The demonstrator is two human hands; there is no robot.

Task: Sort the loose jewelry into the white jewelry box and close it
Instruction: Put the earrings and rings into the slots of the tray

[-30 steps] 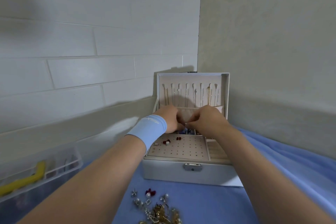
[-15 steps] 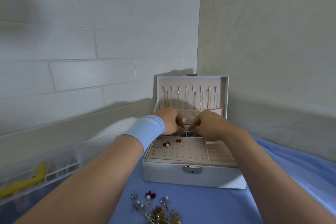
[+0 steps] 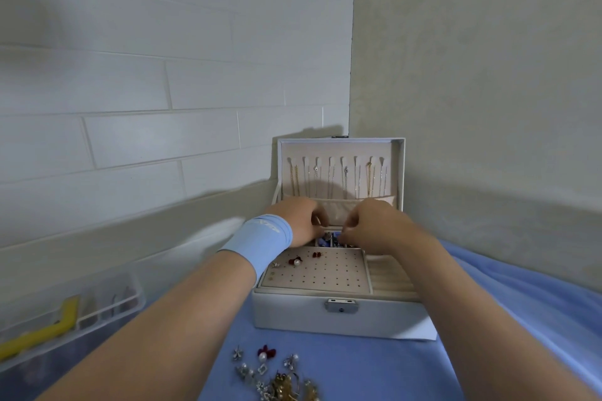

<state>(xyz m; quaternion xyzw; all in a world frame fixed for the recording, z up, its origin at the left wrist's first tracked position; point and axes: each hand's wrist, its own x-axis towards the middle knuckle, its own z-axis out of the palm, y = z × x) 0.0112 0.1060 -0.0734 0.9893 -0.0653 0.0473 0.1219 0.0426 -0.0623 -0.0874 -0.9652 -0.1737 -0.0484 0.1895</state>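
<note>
- Both the left hand (image 3: 298,221) and the right hand (image 3: 374,226) hover at the 12 o'clock end of the open white jewelry box (image 3: 293,312), over its rear compartment, knuckles nearly meeting.
- Their fingers (image 3: 317,216) curl inward and down; whether they pinch a piece, I cannot tell.
- The loose jewelry (image 3: 277,374) lies on the blue cloth (image 3: 374,368) at 6 o'clock from the hands, in front of the box and nearer the left arm, so that hand seems best placed for the next reach.

Left hand (image 3: 298,221) and right hand (image 3: 374,225) nearly meet, seemingly curled.
</note>
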